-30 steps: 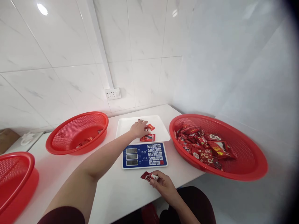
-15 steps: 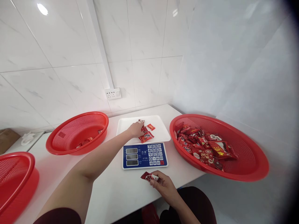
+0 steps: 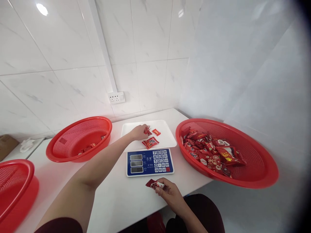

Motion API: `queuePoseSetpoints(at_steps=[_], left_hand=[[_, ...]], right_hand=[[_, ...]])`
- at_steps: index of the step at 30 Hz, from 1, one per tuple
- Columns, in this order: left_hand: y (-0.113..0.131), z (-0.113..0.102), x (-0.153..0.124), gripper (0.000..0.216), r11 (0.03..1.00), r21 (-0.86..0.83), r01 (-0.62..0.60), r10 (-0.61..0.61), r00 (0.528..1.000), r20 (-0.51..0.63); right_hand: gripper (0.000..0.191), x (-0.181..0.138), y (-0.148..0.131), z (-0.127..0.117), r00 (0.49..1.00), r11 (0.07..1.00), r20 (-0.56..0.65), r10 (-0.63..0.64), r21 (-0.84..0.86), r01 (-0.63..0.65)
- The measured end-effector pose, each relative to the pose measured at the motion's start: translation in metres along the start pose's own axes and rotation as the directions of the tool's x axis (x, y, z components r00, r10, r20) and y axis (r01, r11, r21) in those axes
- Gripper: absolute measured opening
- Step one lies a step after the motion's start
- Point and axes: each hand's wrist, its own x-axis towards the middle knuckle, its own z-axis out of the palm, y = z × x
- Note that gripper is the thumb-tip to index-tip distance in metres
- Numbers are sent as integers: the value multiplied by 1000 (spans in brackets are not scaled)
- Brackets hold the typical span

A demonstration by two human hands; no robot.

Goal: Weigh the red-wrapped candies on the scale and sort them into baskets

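My left hand (image 3: 139, 132) reaches over the white weighing tray (image 3: 126, 132), its fingers closed around small red snack packets (image 3: 147, 130); how many they hold I cannot make out. To the right of them on the tray lies a small red packet (image 3: 156, 132), and nearer to me a larger red packet (image 3: 150, 142). Below the tray is the scale's blue keypad and display panel (image 3: 150, 162). In front of the scale, my right hand (image 3: 171, 194) pinches a red and white snack packet (image 3: 154, 184) between thumb and fingers, just above the table edge.
A large red basket (image 3: 262, 168) holding many red packets stands at the right. Left of the scale is another red basket (image 3: 57, 152) with a few packets, and a third red basket (image 3: 17, 191) sits nearer. A power socket (image 3: 117, 97) is on the tiled wall.
My left hand has shifted slightly left on the tray, and the packets at its fingertips look bunched closer together. My right hand still holds its packet in nearly the same place.
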Motion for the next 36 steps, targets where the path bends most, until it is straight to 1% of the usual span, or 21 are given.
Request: queuePoseSetpoints(at_steps=[4,8,13,15,17,20,22,25,27,28,30,32,34,36], left_hand=[[-5,-4,10,45,999,-43,32,-36,993,-110],[-6,5,29,44,996,-30,89,-93,979,-184],[-3,21,46,42,991,29,133,-126,976,-176],[-1,24,48,45,990,52,132,-122,978,-171],[0,24,48,43,990,67,123,-110,980,-163],[1,21,44,37,993,62,100,-91,986,-143],[2,17,38,39,996,44,74,-68,990,-127],[7,10,23,41,1000,20,15,-12,992,-124],[13,7,10,44,999,21,-44,46,993,-112],[15,6,3,45,997,30,-75,77,993,-86],[20,7,-10,47,990,56,-129,129,992,8],[23,9,-17,49,984,80,-157,149,984,97],[24,11,-20,56,980,95,-174,160,978,136],[24,14,-19,66,977,108,-184,168,976,140]], right_hand=[[36,0,2,0,1000,1000,8,4,11,-4],[35,0,3,1,1000,999,5,11,36,-11],[32,-1,3,1,1000,998,6,-4,58,3],[32,0,3,0,1000,998,11,-9,59,9],[32,0,2,0,1000,998,13,-12,61,11],[32,0,3,-1,1000,998,16,-6,61,5],[32,0,5,-1,1000,998,18,-2,57,1],[31,0,7,-1,1000,998,16,-7,65,6],[31,0,7,0,1000,997,15,-8,76,7],[31,0,6,0,1000,997,16,-6,77,5],[31,0,4,0,1000,998,15,1,69,-2],[31,0,3,0,1000,998,12,5,61,-6],[32,0,3,0,1000,998,11,6,61,-7],[32,0,4,0,1000,998,14,0,70,-1]])
